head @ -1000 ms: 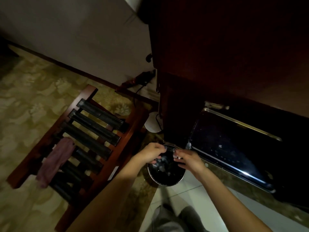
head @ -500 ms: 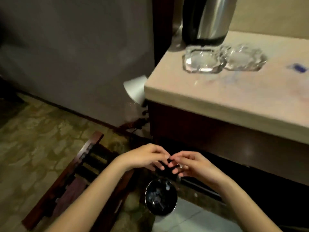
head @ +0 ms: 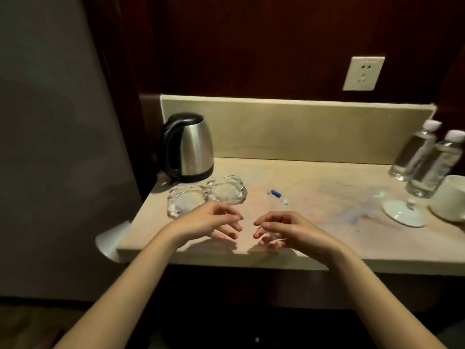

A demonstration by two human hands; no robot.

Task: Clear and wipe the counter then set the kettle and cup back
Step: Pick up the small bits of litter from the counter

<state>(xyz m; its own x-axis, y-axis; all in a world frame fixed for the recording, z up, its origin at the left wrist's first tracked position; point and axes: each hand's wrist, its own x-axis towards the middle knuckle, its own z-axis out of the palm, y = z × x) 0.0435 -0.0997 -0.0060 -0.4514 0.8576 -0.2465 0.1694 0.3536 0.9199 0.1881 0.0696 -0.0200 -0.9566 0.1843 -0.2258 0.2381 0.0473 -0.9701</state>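
The steel kettle (head: pixel 186 147) with a black handle stands at the counter's back left corner. A white cup (head: pixel 450 201) sits at the far right edge, its white lid (head: pixel 403 212) lying upside down beside it. My left hand (head: pixel 214 221) and my right hand (head: pixel 281 229) hover side by side over the front of the beige counter (head: pixel 327 233). Their fingers are loosely curled and their fingertips are close together. A thin pale sliver shows by my right fingers; whether it is held I cannot tell. A small blue item (head: pixel 275 193) and white scraps (head: pixel 285 202) lie mid-counter.
Two glass ashtrays (head: pixel 187 204) (head: pixel 227 191) sit in front of the kettle, just beyond my left hand. Two water bottles (head: pixel 415 152) (head: pixel 437 167) stand at the back right. A wall socket (head: pixel 363 73) is above the backsplash. A white object (head: pixel 110 244) pokes out under the counter's left corner.
The view rose from the floor bin and wooden rack to the counter top. Both hands lifted from the bin's rim to over the counter's front edge.
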